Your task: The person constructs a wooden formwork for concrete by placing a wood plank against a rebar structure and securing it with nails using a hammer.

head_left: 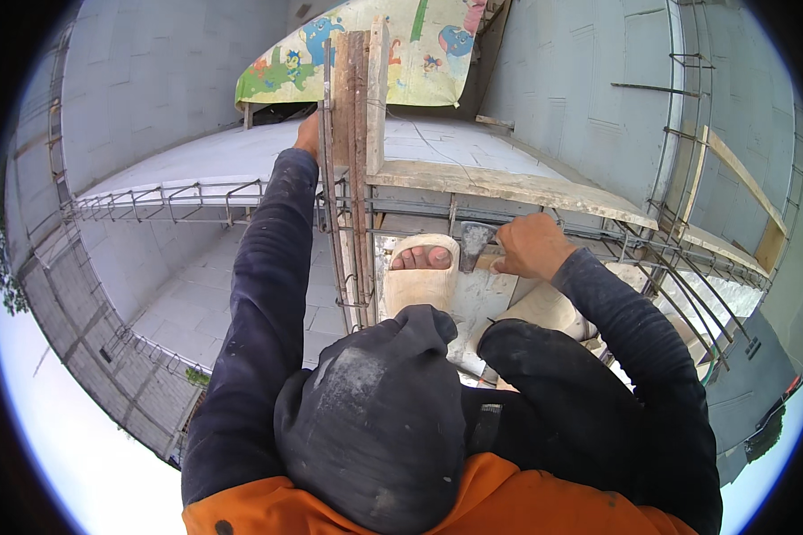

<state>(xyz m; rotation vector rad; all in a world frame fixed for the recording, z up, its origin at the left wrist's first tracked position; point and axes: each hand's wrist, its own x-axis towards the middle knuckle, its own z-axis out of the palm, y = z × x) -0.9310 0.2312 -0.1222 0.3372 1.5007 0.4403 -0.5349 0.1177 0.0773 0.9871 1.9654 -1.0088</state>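
My left hand (308,135) reaches up to the left edge of an upright wooden board (340,98), and its fingers are hidden behind the board and bars. Rusty steel bars (358,160) run along that board, with a narrower plank (377,89) at their right. My right hand (537,246) is closed, low beside a horizontal plank (509,185). At its fingers is a tool with a flat grey blade (476,244), dusty and wider at the top; its handle is mostly hidden by the hand. My sandalled foot (421,272) rests just left of the blade.
Tied rebar cages (178,203) run left and right along the wall top, with bar ends (700,308) sticking out at the right. Grey block walls (161,80) surround a lower room. A colourful printed sheet (419,53) hangs at the back. Wooden braces (745,178) lean at the right.
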